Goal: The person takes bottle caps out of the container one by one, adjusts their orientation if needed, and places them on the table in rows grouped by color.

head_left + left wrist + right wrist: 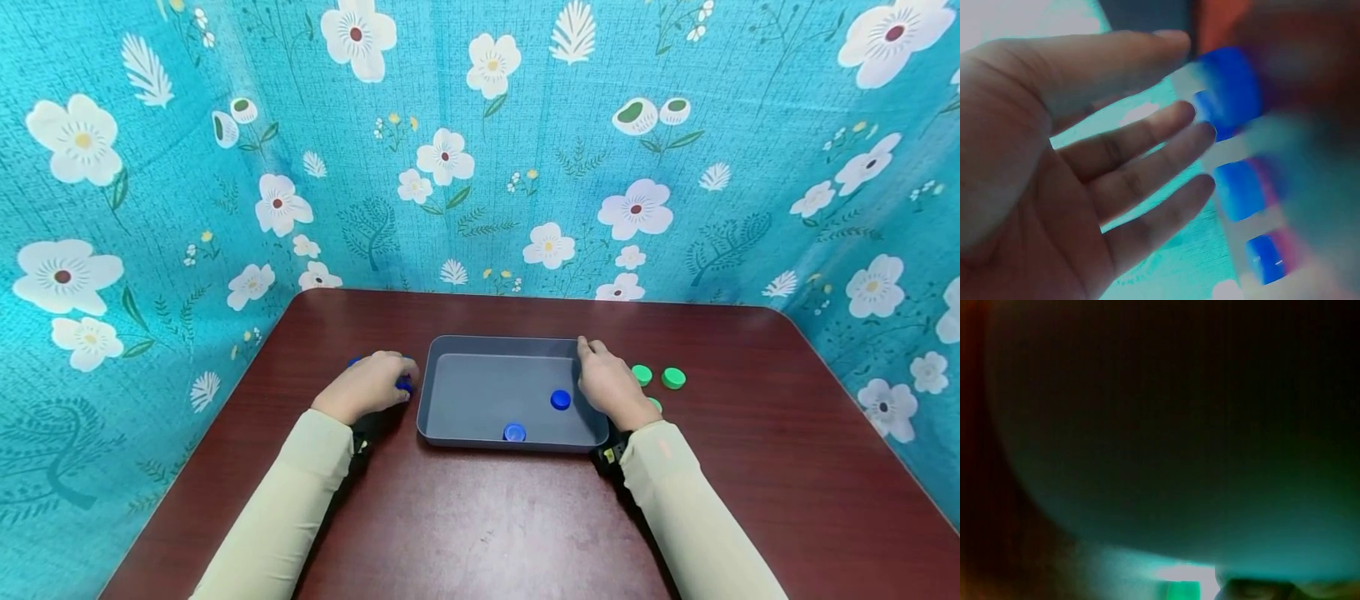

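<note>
A shallow grey tray [487, 392] lies on the table with two blue bottle caps in it, one blue cap [560, 400] toward the right and another blue cap [514, 432] by the near wall. My left hand [367, 385] is just left of the tray, over several blue caps [1239, 190]. In the left wrist view its fingers are loosely extended, their tips close to the caps; contact is unclear. At the tray's right wall, my right hand [611, 385] grips the rim, its thumb side toward the inside. The right wrist view is mostly dark.
Right of the tray, beside my right hand, lie green caps [673, 378], one partly hidden by the hand. The dark red-brown table [480, 517] meets a turquoise floral curtain [480, 233] at the back and both sides.
</note>
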Tool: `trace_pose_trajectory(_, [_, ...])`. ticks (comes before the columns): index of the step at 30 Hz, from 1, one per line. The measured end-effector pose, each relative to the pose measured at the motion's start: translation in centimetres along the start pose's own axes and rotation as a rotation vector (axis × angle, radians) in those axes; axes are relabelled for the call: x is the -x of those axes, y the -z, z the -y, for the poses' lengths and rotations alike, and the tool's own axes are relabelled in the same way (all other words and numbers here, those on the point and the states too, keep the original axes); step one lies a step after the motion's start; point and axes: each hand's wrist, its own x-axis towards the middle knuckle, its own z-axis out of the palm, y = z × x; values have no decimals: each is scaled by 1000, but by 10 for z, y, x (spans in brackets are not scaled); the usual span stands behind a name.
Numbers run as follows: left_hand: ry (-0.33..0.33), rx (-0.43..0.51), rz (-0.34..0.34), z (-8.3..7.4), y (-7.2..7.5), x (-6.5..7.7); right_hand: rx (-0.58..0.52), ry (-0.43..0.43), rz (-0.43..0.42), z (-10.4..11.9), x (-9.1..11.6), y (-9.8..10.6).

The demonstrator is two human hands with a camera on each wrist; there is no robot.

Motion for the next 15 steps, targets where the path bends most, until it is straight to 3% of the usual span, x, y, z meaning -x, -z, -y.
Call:
trace_pose_trajectory(3, [40,28,-49,3,12,6,8,-1,7,1,-1,1])
trace_pose_trajectory(7, [56,-7,-147,6,26,14,5,14,1,0,-1,-2])
trace_pose_trajectory(11, [2,-59,-201,-2,29,11,3,19,-17,-1,-1,-4])
trace_pose_trajectory(15, [-79,-85,-222,-22,26,2,9,21,-32,-3,-1,-3])
